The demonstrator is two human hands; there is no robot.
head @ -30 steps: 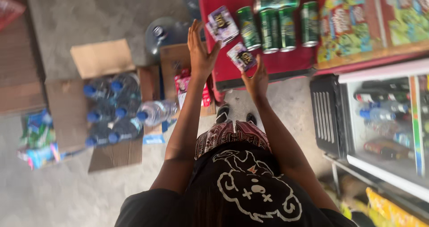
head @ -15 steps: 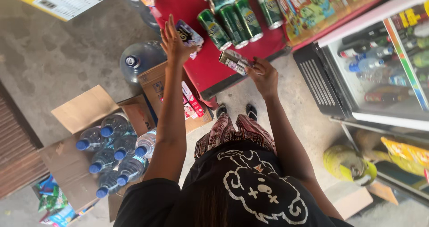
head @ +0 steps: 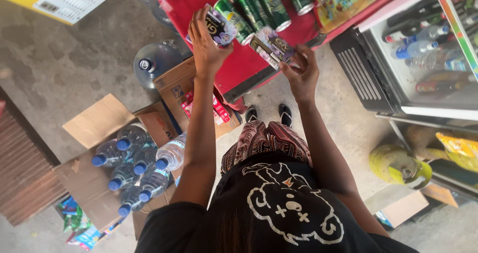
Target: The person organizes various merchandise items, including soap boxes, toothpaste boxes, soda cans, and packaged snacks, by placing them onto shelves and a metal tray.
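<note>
We grip a pack [head: 220,26] in our left hand [head: 206,46] and, seemingly pinched, another pack [head: 271,46] in our right hand [head: 300,73], over the red table [head: 239,66].

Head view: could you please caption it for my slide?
Left hand and right hand each hold a packet above green cans.

Two small shiny packets, purple and white. One packet [head: 220,26] held up on the left, the other packet [head: 271,46] tilted on the right, both over the red table.
</note>
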